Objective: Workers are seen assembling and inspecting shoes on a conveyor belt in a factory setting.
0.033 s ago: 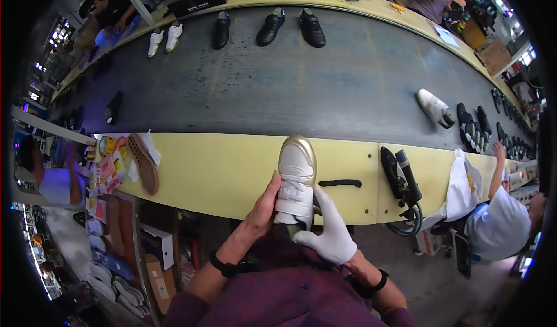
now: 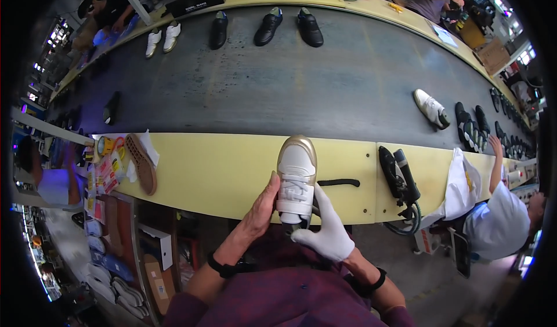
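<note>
A white sneaker [image 2: 297, 176] with a gold toe rim and white laces is held up in front of me, toe pointing away. My bare left hand [image 2: 262, 206] grips its left side, thumb along the upper. On the other side, my right hand [image 2: 331, 231] in a white glove closes around the heel end, its thumb near the shoe opening. The sole is hidden beneath. Just right of the sneaker, a thin dark curved tool [image 2: 339, 182] lies on the pale yellow bench [image 2: 220, 159].
Beyond the bench runs a grey conveyor belt [image 2: 249, 95] carrying black shoes [image 2: 310, 28] and a white-and-gold shoe [image 2: 431, 107]. A black hose-fed tool [image 2: 406, 176] lies at the bench's right. A brown sole [image 2: 141, 163] rests at left. Another person [image 2: 500, 225] works on the right.
The shoes on the belt have shifted slightly left in the picture. The sneaker has tilted a little in my hands; my grip stays the same.
</note>
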The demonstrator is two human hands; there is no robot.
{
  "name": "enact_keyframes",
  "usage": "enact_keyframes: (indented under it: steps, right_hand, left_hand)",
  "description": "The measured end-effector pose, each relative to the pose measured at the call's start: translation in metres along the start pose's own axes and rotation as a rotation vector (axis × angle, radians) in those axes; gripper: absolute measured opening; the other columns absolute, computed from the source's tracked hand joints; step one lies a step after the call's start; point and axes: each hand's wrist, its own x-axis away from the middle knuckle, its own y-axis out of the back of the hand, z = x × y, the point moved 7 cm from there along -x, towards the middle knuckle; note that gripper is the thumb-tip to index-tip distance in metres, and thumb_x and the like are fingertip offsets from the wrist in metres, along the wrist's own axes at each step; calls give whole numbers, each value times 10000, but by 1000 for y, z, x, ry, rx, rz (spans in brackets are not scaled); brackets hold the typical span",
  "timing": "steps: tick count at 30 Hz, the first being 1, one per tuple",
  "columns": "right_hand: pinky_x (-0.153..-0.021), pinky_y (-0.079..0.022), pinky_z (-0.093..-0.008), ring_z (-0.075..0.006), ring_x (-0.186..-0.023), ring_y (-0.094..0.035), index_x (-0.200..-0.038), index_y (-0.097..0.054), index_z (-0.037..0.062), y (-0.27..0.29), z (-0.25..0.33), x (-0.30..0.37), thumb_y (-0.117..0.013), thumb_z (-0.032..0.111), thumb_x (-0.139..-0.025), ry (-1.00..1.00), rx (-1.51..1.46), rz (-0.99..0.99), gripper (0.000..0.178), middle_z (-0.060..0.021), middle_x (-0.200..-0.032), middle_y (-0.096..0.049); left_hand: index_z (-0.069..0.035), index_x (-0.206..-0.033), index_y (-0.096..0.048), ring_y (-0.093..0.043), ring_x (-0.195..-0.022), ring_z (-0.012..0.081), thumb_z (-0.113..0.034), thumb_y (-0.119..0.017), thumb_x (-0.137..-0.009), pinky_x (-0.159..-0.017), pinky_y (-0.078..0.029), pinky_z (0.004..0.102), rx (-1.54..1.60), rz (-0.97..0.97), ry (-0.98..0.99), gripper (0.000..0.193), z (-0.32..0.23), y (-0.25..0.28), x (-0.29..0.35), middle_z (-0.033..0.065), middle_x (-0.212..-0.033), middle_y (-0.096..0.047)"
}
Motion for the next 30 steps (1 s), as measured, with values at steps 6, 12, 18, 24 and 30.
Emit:
enact_keyframes:
  steps: [6,12,18,24,30]
  right_hand:
    - [-1078,-523,-398,-241,-1270,-610,-1632,-239,-40,0,3,-14,-883,139,-774,-104,-227,-43,1088,-172,-1405,-576]
    - [-1056,-526,-378,-193,-1233,-621,-1601,-342,-26,0,-15,-14,-838,158,-817,-197,-405,13,946,-127,-1353,-623]
    - [-1070,-520,-364,-201,-1242,-639,-1556,-444,-28,-2,-33,-6,-897,347,-799,-323,-755,102,958,-116,-1374,-656]
    - [-1058,-529,-366,-203,-1230,-654,-1567,-436,-24,1,-40,-8,-870,328,-828,-272,-859,153,927,-115,-1385,-654]
    - [-1079,-499,-356,-189,-1248,-614,-1577,-452,8,-6,-64,-22,-786,297,-931,-278,-684,8,783,-96,-1366,-635]
  left_hand:
    - [13,-1638,-356,-550,-1384,234,-413,-467,-1157,-1179,-413,411,-333,56,-98,652,-26,-9,14,143,-1545,-542]
    - [24,-1578,-453,-612,-1290,233,-383,-633,-1096,-1113,-469,376,-346,30,-87,657,-28,-3,17,160,-1404,-644]
    - [19,-1582,-492,-625,-1270,220,-397,-647,-1087,-1111,-481,371,-378,14,-75,665,-38,-5,25,133,-1389,-668]
    - [25,-1600,-470,-610,-1301,214,-355,-641,-1091,-1137,-466,375,-418,10,-119,658,-51,-9,27,142,-1432,-657]
    - [48,-1642,-341,-549,-1421,350,-426,-717,-1029,-1178,-439,441,-892,63,-299,861,-33,-1,27,238,-1587,-500]
